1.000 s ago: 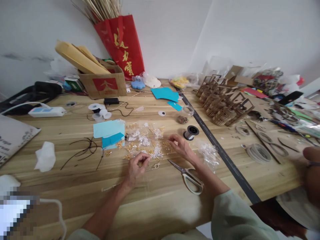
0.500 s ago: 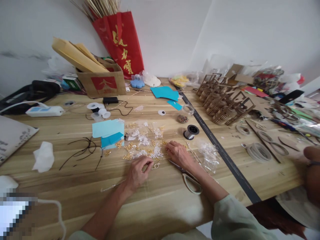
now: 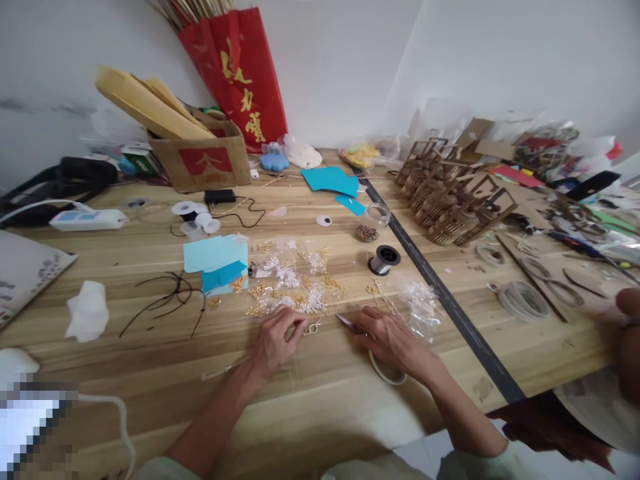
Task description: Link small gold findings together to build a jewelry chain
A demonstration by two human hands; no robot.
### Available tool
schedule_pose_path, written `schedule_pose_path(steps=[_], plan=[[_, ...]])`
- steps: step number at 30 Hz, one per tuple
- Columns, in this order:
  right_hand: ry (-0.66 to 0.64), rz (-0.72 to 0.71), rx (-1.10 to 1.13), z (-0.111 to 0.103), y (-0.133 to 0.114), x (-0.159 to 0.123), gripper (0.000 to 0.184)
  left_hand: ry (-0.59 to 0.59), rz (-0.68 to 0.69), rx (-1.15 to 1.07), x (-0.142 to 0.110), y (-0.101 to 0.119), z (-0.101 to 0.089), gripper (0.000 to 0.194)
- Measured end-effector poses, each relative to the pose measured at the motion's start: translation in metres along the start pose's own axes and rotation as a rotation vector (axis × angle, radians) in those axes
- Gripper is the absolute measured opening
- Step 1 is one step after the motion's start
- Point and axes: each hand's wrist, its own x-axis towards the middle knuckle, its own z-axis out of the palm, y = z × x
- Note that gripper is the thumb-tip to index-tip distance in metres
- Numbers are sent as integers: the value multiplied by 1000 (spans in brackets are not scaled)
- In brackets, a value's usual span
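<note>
My left hand (image 3: 280,333) is closed in a pinch at the near edge of a pile of small beads; whatever lies between thumb and forefinger is too small to make out. A faint thin strand runs down the table below it. Just right of those fingers lies a small ring-shaped piece (image 3: 313,328). My right hand (image 3: 383,333) is closed over the middle of a pair of scissors (image 3: 387,375), whose blade tips point left and whose handle loops are partly hidden. Gold beads (image 3: 257,290) and silver beads (image 3: 314,300) are spread on the table ahead of both hands.
Beyond my right hand stand a wire spool (image 3: 383,260) and a glass jar (image 3: 375,223); a crumpled plastic bag (image 3: 423,307) lies beside it. Blue paper (image 3: 215,257) and black cords (image 3: 175,297) are left. Wooden basket-like frames (image 3: 445,193) stand back right. Another person's arm (image 3: 631,347) shows far right.
My right hand has drawn back from the gold beads toward me and closed over the scissors. My left hand keeps its pinch in nearly the same place.
</note>
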Motion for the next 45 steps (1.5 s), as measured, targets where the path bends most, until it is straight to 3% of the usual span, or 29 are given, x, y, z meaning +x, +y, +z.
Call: schedule_pose_path(steps=[8,15,20,23,28,37,40,45], plan=[[-13,122,60,11,9,-13,3,58,-43,-77,2,3,-2,12],[-27,185,-22,0,13,-21,10,184,-318,-228,-1,5,-8,35],[38,29,-19,-4,-3,-15,7,299,-422,-309,-5,5,-10,44],[45,-97,6,0,-22,-4,14,291,-370,-232,-5,14,-12,47],[38,-156,-3,10,-41,13,13,174,-244,-148,-3,34,-16,44],[40,-195,34,21,-54,20,7,-20,195,-119,-1,65,-11,35],[47,-189,43,26,-55,20,10,-77,295,-79,-9,67,-4,33],[39,-173,58,18,-59,16,12,-144,328,-32,-25,57,9,32]])
